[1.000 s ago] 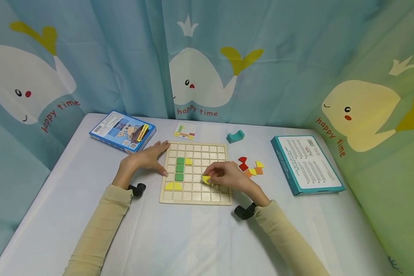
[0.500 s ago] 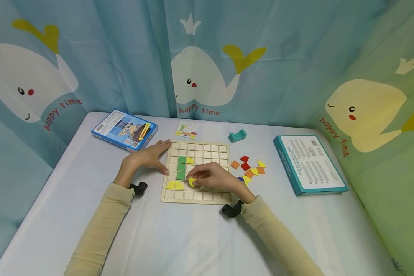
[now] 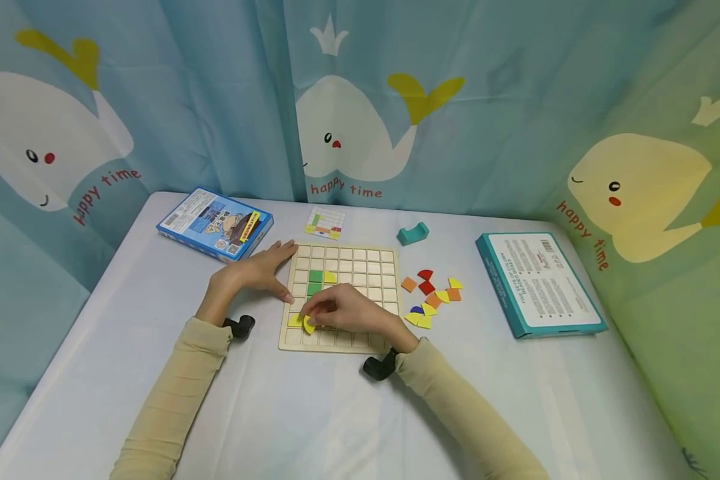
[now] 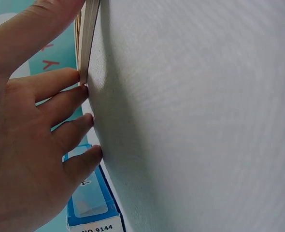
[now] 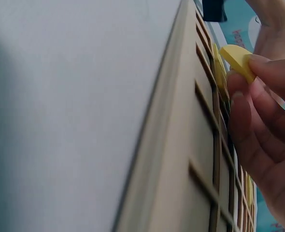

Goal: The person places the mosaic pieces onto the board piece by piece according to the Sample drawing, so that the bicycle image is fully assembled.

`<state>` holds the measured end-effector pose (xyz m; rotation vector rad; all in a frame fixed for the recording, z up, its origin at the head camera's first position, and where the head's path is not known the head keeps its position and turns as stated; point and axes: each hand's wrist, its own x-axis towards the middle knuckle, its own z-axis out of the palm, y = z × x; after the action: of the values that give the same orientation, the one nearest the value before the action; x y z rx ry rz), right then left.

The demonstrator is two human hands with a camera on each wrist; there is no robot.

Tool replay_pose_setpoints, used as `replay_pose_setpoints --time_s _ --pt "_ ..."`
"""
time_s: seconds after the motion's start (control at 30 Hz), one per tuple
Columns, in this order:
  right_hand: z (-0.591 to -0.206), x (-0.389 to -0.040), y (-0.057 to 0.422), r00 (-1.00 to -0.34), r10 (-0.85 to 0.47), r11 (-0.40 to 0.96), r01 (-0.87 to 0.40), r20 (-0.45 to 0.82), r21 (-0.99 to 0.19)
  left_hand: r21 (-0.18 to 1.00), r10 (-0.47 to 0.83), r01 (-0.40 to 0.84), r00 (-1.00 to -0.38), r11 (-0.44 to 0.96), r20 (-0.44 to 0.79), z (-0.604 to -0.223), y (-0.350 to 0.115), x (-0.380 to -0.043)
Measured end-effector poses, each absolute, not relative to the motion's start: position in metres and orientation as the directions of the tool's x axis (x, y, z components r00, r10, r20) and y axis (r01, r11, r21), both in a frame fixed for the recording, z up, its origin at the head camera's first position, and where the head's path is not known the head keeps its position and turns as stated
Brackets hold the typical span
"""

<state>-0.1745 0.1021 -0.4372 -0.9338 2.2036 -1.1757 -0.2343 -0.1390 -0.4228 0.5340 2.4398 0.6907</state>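
A wooden grid board (image 3: 372,268) lies flat on the table. My left hand (image 3: 249,273) touches its left edge, thumb and fingers spread apart; in the left wrist view the fingertips (image 4: 84,90) sit against the side of the board. With thumb and fingers my right hand (image 3: 351,310) pinches a yellow quarter-circle tile (image 5: 239,59), tilted close over the lower left squares. Beside it lies another yellow tile (image 3: 293,320) in its square. Green square tiles (image 3: 315,275) form a column above, partly covered by the right hand, with one yellow tile (image 3: 330,277) next to the top one.
Several loose red, orange, yellow and blue tiles (image 3: 427,287) lie right of the board. Behind it are a pattern card (image 3: 326,223) and a teal holder (image 3: 413,233). A blue box (image 3: 216,225) stands back left, a teal-edged box (image 3: 540,283) at right.
My right hand has carried the yellow tile leftward across the board to the lower left squares, uncovering more loose tiles at right. The left hand stays at the board's edge.
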Motion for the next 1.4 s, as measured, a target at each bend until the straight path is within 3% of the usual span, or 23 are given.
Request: replay_pose_setpoints --time_s 0.43,0.73,1.4 --pt "-0.437 -0.174 0.074 -0.585 -0.806 0.411 -0.444 -0.090 -0.796 0.582 0.503 0.221 -0.776 0.782 -0.380 -0.422 -0.140 -0.233" --pt "-0.436 -0.171 0.069 -0.579 -0.811 0.465 -0.553 -0.083 -0.692 0.588 0.495 0.210 -0.782 0.781 -0.378 -0.422 -0.139 -0.233" --pt "-0.430 -0.169 0.069 -0.567 -0.815 0.498 -0.582 -0.117 -0.643 0.591 0.497 0.210 -0.782 0.779 -0.376 -0.423 -0.140 -0.233"
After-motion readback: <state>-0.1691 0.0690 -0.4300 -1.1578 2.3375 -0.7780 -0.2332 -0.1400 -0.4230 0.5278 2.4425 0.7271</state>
